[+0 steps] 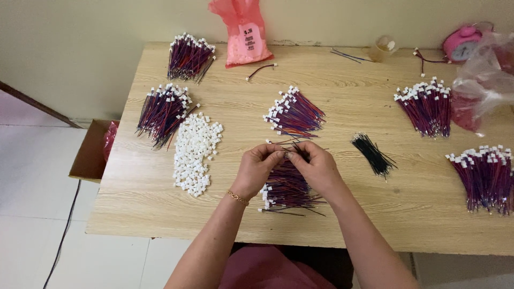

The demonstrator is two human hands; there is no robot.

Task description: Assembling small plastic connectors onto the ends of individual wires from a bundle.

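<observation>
both hands (289, 166) pinching wires (286, 187), wooden table (375, 214)

A home piecework spot: a wooden table (160, 214) against a plain wall, wire bundles (293, 113) sorted, alarm clock (461, 43) far right.

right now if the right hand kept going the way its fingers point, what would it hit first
Its fingers aim left, so the right hand would meet the left hand at once; their fingertips already look to be touching above the wire bundle.

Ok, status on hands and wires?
Both hands, left and right, pinching wires above wire pile. White connectors lie left. Nothing in the way.
</observation>
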